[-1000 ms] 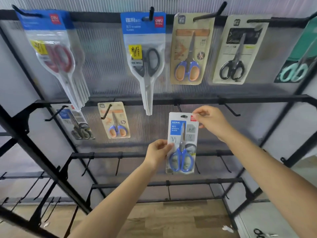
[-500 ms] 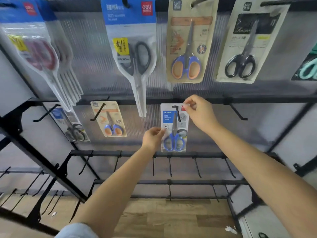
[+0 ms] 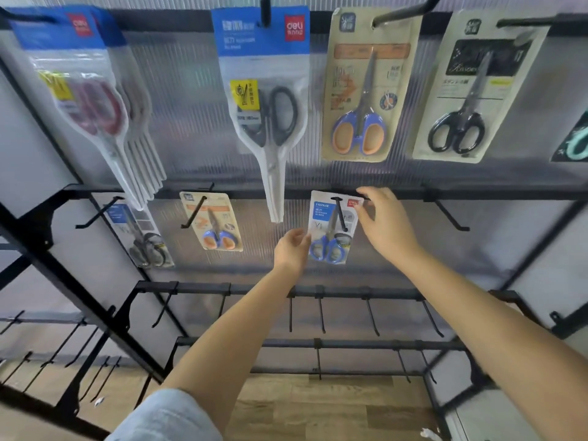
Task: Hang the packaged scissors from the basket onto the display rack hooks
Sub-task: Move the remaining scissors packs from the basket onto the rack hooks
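Landmark: middle rail (image 3: pixel 477 195) of the black display rack, second bar from the top.
Blue-handled pack (image 3: pixel 332 227): hangs on a hook (image 3: pixel 339 214) just below the middle rail, centre of the view; the hook passes through its top slot.
Right hand (image 3: pixel 386 229): fingers spread and relaxed, fingertips at the pack's upper right corner, right under the rail; it grips nothing.
Left hand (image 3: pixel 291 249): loosely curved, touching the pack's lower left edge, below the rail; whether it pinches the edge cannot be told.
Neighbours: an orange-handled pack (image 3: pixel 213 221) hangs left along the same rail; larger packs hang above it.
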The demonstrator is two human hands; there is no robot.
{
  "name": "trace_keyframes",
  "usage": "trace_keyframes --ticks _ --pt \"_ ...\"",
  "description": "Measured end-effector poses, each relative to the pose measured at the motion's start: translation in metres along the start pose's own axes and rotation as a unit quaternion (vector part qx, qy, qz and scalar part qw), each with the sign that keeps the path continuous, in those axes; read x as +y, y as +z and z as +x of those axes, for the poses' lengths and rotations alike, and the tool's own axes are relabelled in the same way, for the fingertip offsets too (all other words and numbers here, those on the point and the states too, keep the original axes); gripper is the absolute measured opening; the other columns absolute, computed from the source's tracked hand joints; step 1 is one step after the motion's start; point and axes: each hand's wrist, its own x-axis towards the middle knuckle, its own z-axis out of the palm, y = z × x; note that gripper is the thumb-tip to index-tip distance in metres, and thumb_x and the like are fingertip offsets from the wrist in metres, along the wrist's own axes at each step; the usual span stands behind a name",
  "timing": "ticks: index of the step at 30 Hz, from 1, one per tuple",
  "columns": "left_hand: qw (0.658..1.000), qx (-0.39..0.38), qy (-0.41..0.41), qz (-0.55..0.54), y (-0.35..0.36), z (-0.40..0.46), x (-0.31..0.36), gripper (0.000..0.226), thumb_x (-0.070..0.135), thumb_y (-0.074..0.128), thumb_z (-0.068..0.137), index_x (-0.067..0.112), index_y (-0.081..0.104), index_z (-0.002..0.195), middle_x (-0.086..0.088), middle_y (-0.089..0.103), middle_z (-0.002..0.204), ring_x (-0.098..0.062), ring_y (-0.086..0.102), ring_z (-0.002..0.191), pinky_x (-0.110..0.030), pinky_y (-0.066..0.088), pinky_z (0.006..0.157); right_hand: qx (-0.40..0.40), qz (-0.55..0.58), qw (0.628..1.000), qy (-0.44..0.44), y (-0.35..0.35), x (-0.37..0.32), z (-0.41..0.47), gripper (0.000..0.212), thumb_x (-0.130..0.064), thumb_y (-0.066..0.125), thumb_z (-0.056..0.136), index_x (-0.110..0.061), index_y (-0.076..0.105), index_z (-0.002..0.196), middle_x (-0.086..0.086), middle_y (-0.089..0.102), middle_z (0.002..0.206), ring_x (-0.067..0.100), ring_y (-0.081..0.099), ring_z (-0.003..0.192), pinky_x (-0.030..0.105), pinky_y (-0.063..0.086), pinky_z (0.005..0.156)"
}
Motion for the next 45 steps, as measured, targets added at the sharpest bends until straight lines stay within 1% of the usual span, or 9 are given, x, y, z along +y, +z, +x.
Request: trace_keyframes --ticks 6,12,15,18,23,28,37,41,45 --pt "0.998 0.004 0.034 0.043 -0.042 -0.018 -0.021 0.033 0.023 0.05 0.097 0.009 0.052 0.126 -0.007 0.058 0.126 -0.02 0.054 0.115 -0.029 0.042 0.093 0.043 0.01 0.999 0.028 0.021 -0.022 -0.052 0.042 -0.011 0.056 0.091 -0.004 0.047 0.132 0.012 0.047 0.132 0.025 0.049 0.12 0.022 0.034 0.097" --pt "0.998 0.045 0.016 0.036 -0.113 -0.033 -0.055 0.031 0.022 0.05 0.096 0.006 0.056 0.122 -0.01 0.061 0.12 -0.025 0.055 0.112 -0.03 0.04 0.092 -0.079 -0.003 0.996 0.037 0.075 -0.06 -0.104 0.044 -0.019 0.052 0.094 -0.009 0.042 0.135 0.008 0.044 0.137 0.025 0.047 0.122 0.033 0.043 0.092" --pt "0.996 0.083 0.02 0.009 -0.15 -0.033 -0.065 0.026 0.017 0.052 0.095 0.003 0.059 0.116 -0.012 0.062 0.113 -0.025 0.057 0.106 -0.031 0.042 0.089 -0.108 0.0 0.994 0.008 0.092 -0.094 -0.095 0.048 -0.023 0.049 0.096 -0.01 0.036 0.14 0.006 0.039 0.143 0.02 0.04 0.13 0.03 0.035 0.103" --pt "0.995 0.101 0.017 -0.003 -0.184 -0.03 -0.067 0.029 0.019 0.053 0.095 0.005 0.057 0.121 -0.005 0.059 0.11 -0.016 0.053 0.102 -0.027 0.041 0.088 -0.109 0.016 0.994 -0.006 0.102 -0.131 -0.073 0.049 -0.026 0.048 0.097 -0.012 0.034 0.142 0.004 0.036 0.145 0.019 0.041 0.129 0.031 0.036 0.102" --pt "0.992 0.119 0.001 -0.034 -0.212 -0.014 -0.066 0.035 0.019 0.056 0.094 0.005 0.054 0.126 -0.011 0.06 0.123 -0.024 0.056 0.111 -0.035 0.044 0.098 -0.112 0.03 0.993 -0.016 0.11 -0.17 -0.028 0.052 -0.025 0.049 0.096 -0.012 0.031 0.143 0.005 0.034 0.145 0.02 0.04 0.129 0.03 0.036 0.099" --pt "0.994 0.103 -0.002 -0.029 -0.213 0.006 -0.057 0.041 0.017 0.057 0.093 0.004 0.049 0.13 -0.012 0.056 0.128 -0.025 0.053 0.117 -0.028 0.04 0.093 -0.101 0.023 0.994 -0.022 0.122 -0.182 0.009 0.045 -0.021 0.049 0.096 -0.011 0.035 0.138 0.009 0.039 0.136 0.023 0.047 0.12 0.033 0.042 0.091" --pt "0.997 0.054 -0.01 -0.052 -0.202 0.044 -0.048 0.047 0.017 0.063 0.089 0.006 0.047 0.132 -0.014 0.054 0.131 -0.027 0.053 0.119 -0.04 0.042 0.104 -0.069 0.093 0.993 0.018 0.147 -0.181 0.027 0.032 -0.014 0.05 0.095 -0.007 0.046 0.126 0.009 0.046 0.122 0.021 0.051 0.107 0.027 0.041 0.085" --pt "0.997 0.055 -0.001 -0.049 -0.199 0.047 -0.052 0.041 0.014 0.062 0.089 0.004 0.05 0.127 -0.015 0.058 0.124 -0.029 0.055 0.116 -0.036 0.044 0.098 -0.043 0.131 0.99 0.024 0.149 -0.178 0.028 0.007 -0.012 0.048 0.096 -0.01 0.052 0.101 0.002 0.052 0.102 0.018 0.054 0.093 0.022 0.039 0.072" --pt "0.998 0.055 0.006 -0.043 -0.2 0.042 -0.052 0.042 0.017 0.061 0.09 0.006 0.049 0.128 -0.011 0.055 0.125 -0.023 0.053 0.115 -0.03 0.043 0.091 -0.115 0.175 0.975 0.076 0.142 -0.181 0.03 0.005 -0.018 0.044 0.098 -0.013 0.046 0.097 -0.003 0.054 0.099 0.011 0.054 0.089 0.02 0.046 0.064"
